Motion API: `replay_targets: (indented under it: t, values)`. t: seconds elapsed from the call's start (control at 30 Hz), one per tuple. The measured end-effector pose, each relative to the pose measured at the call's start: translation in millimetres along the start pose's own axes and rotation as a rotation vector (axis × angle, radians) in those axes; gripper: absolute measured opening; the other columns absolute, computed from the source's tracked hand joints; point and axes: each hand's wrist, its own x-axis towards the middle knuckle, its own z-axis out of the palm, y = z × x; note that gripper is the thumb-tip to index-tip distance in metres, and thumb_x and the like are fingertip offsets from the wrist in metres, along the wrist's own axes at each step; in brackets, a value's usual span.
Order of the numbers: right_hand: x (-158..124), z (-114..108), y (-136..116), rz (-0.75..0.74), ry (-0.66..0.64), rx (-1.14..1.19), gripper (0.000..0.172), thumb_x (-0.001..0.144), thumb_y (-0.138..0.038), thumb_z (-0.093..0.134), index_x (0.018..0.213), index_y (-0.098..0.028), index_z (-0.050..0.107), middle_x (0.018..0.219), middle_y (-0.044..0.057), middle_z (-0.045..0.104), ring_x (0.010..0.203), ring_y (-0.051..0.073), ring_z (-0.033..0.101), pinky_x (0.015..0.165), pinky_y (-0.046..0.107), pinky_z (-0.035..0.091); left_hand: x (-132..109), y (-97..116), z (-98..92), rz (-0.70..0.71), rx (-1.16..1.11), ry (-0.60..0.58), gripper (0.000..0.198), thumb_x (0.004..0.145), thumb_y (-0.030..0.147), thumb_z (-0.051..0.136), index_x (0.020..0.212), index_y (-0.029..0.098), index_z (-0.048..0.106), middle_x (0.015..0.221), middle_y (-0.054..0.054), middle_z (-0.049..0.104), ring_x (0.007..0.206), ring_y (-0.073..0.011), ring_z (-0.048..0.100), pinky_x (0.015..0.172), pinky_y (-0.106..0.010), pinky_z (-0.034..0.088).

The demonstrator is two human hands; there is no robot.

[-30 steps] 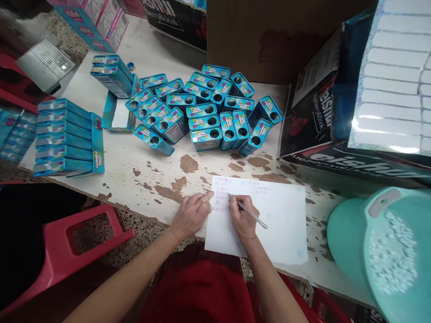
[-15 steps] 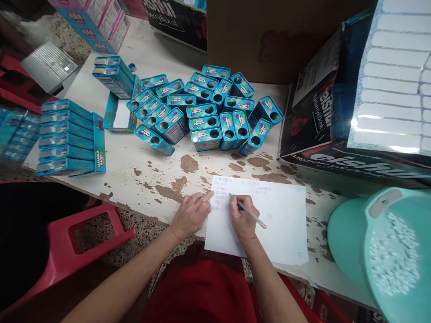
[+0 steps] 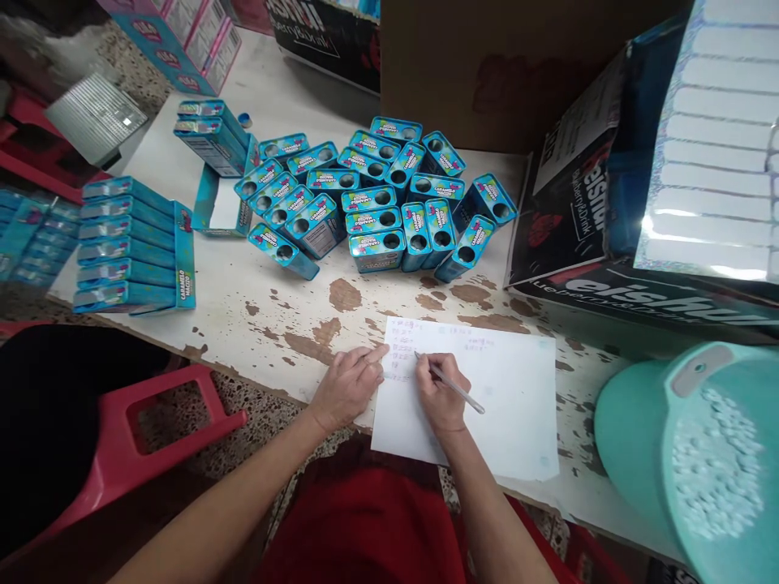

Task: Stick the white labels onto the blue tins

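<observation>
A white sheet of paper (image 3: pixel 505 414) with rows of small handwriting on its upper part lies at the front edge of the table. My right hand (image 3: pixel 443 393) is closed around a pen (image 3: pixel 466 393), its tip on the paper near the written lines. At the sheet's left edge rests my left hand (image 3: pixel 350 385), palm down with fingers stretched out, the fingertips touching the paper. Behind the sheet stand several blue candy tins (image 3: pixel 374 243), each with a round dark hole in its top.
To the left are a display box of blue packs (image 3: pixel 131 251) and an opened tray (image 3: pixel 207 207). A turquoise bucket (image 3: pixel 633 414) holding small white pieces stands at right, near black cartons (image 3: pixel 560 203). A pink stool (image 3: pixel 152 438) is at lower left; worn patches mark the table (image 3: pixel 261 276).
The whole view has shifted slightly, so things sit a little further right. Both hands keep nearly the same pose, with the pen still at the written lines.
</observation>
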Motion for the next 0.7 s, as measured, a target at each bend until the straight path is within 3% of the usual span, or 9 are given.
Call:
replay_targets:
  t: [0.43,0.7]
  values:
    - [-0.9,1.9,-0.4,0.069,0.025,0.025,0.021,0.082,-0.037,0.052,0.069,-0.021,0.052,0.056,-0.001,0.061,0.046,0.013,0.057,0.048,0.024,0.043,0.8,0.0,-0.9,0.013,0.027,-0.003,0.007,0.089,0.020,0.050,0.092,0.020,0.056,0.131,-0.002,0.057,0.105,-0.0222,0.053,0.082,-0.038,0.040]
    - [-3.7,-1.5,5.2,0.140,-0.019,0.220,0.019,0.083,-0.038,0.052,0.075,-0.020,0.052,0.060,-0.001,0.062,0.054,0.015,0.061,0.055,0.027,0.049,1.9,1.1,-2.9,0.031,0.061,0.040,0.008,0.089,0.021,0.050,0.089,0.018,0.058,0.129,-0.001,0.058,0.102,-0.0221,0.054,0.080,-0.037,0.040]
